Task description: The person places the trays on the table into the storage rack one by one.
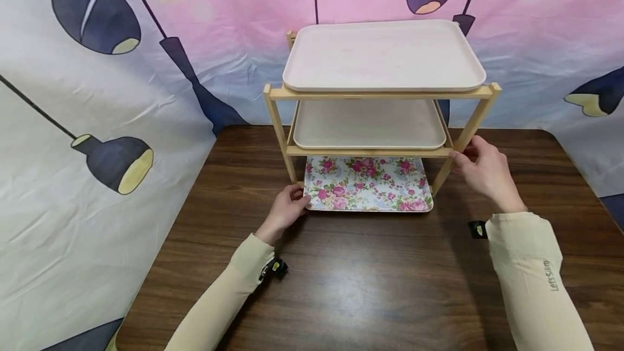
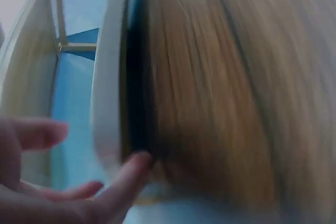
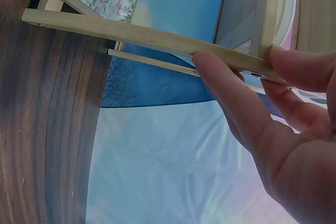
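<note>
A three-tier wooden rack (image 1: 380,152) stands on the brown table. My right hand (image 1: 487,172) grips its front right leg (image 3: 157,38) below the middle shelf, thumb on one side and fingers on the other. On the bottom tier lies a floral tray (image 1: 365,186), its front edge jutting forward. My left hand (image 1: 285,210) is at that tray's front left corner, fingers loosely bent beside the rack's left foot. In the blurred left wrist view the thumb (image 2: 128,177) touches the tray's rim (image 2: 110,87), while the other fingers are spread apart.
A pale pink tray (image 1: 385,56) lies on the top tier, and a beige tray (image 1: 370,123) on the middle one. Behind the table (image 1: 361,280) hangs a patterned cloth (image 1: 234,20), close to the rack's back.
</note>
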The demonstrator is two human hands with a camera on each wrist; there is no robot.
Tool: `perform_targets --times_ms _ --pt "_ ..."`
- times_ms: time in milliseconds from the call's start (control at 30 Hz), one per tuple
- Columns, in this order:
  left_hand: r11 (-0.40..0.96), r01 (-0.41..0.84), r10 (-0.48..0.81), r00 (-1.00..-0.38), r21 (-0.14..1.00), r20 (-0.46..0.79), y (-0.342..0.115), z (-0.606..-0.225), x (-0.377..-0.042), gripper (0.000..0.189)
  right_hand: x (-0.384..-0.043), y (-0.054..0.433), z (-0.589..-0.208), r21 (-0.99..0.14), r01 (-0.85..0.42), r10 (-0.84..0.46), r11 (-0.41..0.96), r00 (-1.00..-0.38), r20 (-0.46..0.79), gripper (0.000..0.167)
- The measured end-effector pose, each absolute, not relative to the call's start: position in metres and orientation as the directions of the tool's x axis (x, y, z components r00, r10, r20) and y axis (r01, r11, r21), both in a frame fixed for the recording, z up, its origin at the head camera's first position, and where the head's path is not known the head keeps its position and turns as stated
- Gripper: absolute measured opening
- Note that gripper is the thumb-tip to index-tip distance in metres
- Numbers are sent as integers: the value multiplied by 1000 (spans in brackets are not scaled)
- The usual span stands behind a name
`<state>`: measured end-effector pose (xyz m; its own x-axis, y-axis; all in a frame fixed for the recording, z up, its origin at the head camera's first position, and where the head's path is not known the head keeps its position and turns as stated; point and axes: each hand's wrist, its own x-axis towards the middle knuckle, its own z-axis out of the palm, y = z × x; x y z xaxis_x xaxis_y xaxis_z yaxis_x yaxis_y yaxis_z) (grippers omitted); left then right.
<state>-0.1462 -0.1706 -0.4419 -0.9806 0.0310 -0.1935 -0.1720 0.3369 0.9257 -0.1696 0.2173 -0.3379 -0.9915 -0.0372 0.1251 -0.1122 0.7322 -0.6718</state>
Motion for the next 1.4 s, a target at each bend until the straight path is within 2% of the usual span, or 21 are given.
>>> perform_targets --times_ms 67,133,233,400,533,633,967,1100,1400 --pt "584 -6 48 -998 812 -42 -171 -437 -140 47 -169 218 -337 -674 -110 -36 731 -992 122 41" --pt "734 147 114 -989 663 93 -170 -434 -136 40 -169 219 -336 -672 -107 -34 733 -992 120 42" --pt "793 351 271 -935 497 227 -163 -432 -133 35 -167 221 -335 -673 -104 -32 733 -992 118 44" --pt "794 533 471 -844 294 258 -147 -434 -137 32 -165 225 -335 -675 -93 -23 732 -993 112 46" --pt "817 557 518 -823 149 232 -137 -436 -141 24 -164 226 -338 -677 -94 -27 730 -994 109 45" --pt "832 548 518 -824 89 229 -133 -437 -142 16 -164 226 -339 -678 -101 -34 728 -993 112 44" --pt "846 532 514 -833 44 203 -130 -436 -143 11 -163 222 -337 -676 -106 -39 729 -993 113 43" --pt "850 527 513 -829 5 221 -129 -436 -150 11 -165 221 -338 -672 -113 -37 732 -991 126 43" --pt "855 519 505 -836 10 214 -131 -437 -171 9 -166 216 -338 -673 -125 -51 729 -990 129 42"
